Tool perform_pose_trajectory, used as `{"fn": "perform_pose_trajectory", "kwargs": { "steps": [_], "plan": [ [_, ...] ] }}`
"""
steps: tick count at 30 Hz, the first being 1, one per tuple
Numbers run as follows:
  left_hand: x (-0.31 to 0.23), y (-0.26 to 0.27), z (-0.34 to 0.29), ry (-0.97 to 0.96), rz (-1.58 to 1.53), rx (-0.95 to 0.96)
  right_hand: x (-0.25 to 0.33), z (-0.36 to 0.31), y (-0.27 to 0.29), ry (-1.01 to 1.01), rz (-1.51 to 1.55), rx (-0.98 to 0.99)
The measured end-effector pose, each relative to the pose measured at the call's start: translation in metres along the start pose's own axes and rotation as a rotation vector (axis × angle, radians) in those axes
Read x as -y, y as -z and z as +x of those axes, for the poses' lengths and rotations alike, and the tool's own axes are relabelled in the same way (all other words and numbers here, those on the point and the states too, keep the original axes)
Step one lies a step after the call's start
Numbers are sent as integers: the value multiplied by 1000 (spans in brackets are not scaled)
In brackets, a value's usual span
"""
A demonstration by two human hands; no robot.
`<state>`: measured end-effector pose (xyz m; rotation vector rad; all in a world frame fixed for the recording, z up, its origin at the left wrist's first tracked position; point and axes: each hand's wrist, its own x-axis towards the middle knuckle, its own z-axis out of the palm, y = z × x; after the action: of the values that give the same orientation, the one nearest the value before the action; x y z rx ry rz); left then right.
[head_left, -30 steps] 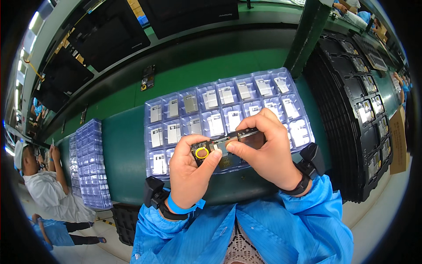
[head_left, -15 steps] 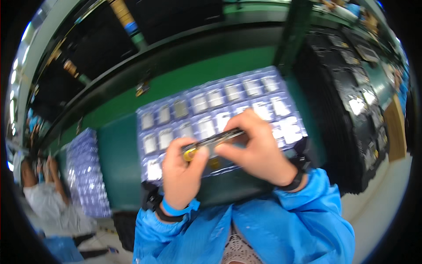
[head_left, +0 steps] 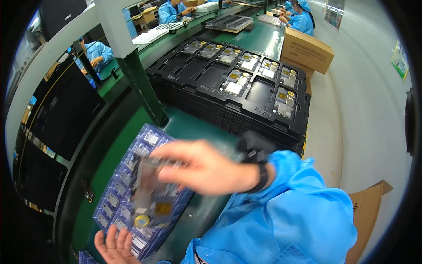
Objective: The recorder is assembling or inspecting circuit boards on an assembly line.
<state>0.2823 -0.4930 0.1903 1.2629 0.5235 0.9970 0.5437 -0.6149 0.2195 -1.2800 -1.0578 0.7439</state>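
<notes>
My right hand (head_left: 206, 169), smeared by motion, grips one end of a circuit board (head_left: 150, 191) between thumb and fingers. The board is phone-sized and grey, with a gold square patch and a round yellow part at its lower end. It is held above a blue-purple blister tray (head_left: 112, 193) with rows of pockets holding small silvery pieces. Below the board's lower end, near the tray's near edge, my left hand (head_left: 115, 246) is open with its fingers spread, holding nothing.
A tall stack of black trays (head_left: 198, 101) stands ahead to the right; several similar boards lie in the top one. A green post (head_left: 143, 90) rises beside it. Behind are cardboard boxes (head_left: 305, 49) and co-workers in blue (head_left: 301, 22). Another board (head_left: 88, 190) lies left.
The view has swung right toward the black trays. Both hands were at the board; now my left hand is off it, open, and my right alone holds it, turned to show its flat face.
</notes>
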Motion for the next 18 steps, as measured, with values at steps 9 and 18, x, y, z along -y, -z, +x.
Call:
{"fn": "perform_pose_trajectory", "kwargs": {
  "steps": [9, 18],
  "plan": [
    [-25, 131, 60, 68, 224, -192, 32, -52, 249, -249, -497, -870],
    [53, 261, 178, 261, 393, -405, -31, -53, 287, -559, -320, -870]
  ]
}}
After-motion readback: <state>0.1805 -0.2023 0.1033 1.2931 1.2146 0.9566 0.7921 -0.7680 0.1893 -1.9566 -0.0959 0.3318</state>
